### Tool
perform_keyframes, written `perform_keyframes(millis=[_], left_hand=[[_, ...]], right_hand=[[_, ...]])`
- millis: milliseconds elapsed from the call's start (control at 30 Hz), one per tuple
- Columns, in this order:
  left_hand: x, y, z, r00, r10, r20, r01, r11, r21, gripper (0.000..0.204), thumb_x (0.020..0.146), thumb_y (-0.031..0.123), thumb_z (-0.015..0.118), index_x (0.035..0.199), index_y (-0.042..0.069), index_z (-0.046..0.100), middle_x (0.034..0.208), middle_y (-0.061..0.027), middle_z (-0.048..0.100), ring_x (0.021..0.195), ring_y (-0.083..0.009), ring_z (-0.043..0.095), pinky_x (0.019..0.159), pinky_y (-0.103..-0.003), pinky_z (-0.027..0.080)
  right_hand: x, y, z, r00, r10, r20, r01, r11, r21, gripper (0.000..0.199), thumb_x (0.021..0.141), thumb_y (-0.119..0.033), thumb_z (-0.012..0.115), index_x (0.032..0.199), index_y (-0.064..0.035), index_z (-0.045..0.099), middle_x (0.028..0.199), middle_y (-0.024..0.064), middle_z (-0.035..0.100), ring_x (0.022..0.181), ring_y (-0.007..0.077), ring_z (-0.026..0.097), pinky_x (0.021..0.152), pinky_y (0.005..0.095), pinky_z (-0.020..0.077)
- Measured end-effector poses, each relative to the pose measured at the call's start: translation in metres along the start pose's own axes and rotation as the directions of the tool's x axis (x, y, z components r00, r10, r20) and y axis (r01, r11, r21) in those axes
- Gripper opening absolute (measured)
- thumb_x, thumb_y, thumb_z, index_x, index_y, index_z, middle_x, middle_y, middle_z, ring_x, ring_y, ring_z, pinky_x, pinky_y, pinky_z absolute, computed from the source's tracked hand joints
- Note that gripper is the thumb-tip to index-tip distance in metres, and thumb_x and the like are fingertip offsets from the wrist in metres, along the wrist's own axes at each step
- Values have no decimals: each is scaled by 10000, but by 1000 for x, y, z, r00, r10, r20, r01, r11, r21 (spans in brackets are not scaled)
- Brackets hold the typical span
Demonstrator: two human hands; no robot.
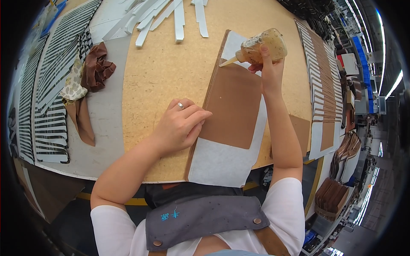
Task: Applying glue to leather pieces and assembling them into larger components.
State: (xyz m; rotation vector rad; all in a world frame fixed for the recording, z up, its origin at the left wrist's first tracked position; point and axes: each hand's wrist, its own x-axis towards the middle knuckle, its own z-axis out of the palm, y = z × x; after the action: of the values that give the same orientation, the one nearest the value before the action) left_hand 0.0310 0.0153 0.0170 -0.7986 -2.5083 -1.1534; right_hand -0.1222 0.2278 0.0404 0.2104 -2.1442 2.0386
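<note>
My right hand (pixel 272 70) is wrapped round a translucent, smudged glue bottle (pixel 273 45), tipped on its side. Its thin nozzle (pixel 229 62) points left and meets the far left corner of a brown panel (pixel 235 104). That panel lies on a white backing sheet (pixel 220 164), which shows beyond it at the far, right and near sides. By the left edge of the panel rests my left hand (pixel 181 123), a ring on one finger. Its fingers are bent and drawn together at the edge, and whether anything is between them is hidden.
White strips (pixel 160 19) lie at the far side of the tan board (pixel 162 77). To the left are striped rows of strips (pixel 51 98) and a crumpled brown piece (pixel 97 68). On the right stand more brown strips (pixel 322 64) and a brown sheet (pixel 300 132).
</note>
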Motion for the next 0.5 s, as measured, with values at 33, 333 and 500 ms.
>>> perform_keyframes(millis=[33, 333, 500], left_hand=[[0, -1, 0, 1000, -21, -18, 21, 1000, 12, 203, 736, 15, 592, 931, 71, 606, 815, -33, 602, 816, -222, 537, 774, -328, 385], [0, -5, 1, 990, -92, -112, 95, 995, 27, 165, 759, 19, 574, 916, 66, 592, 785, -45, 585, 779, -223, 535, 747, -338, 389], [0, -7, 2, 984, -116, -136, 119, 993, 12, 140, 771, -26, 561, 885, 51, 587, 766, -51, 583, 744, -222, 522, 747, -329, 368]], right_hand=[[0, 0, 0, 1000, 2, 13, -2, 1000, 1, 459, 841, -347, 627, 1063, 9, 440, 774, 119, 584, 461, 138, 554, 382, 216, 445], [-20, -5, 1, 998, 58, 11, -58, 998, 7, 450, 844, -343, 622, 1060, 1, 429, 802, 112, 575, 457, 137, 541, 373, 217, 435], [-30, -6, 1, 996, 77, 36, -78, 997, 21, 447, 847, -348, 616, 1061, -5, 426, 803, 106, 577, 457, 136, 540, 368, 217, 431]])
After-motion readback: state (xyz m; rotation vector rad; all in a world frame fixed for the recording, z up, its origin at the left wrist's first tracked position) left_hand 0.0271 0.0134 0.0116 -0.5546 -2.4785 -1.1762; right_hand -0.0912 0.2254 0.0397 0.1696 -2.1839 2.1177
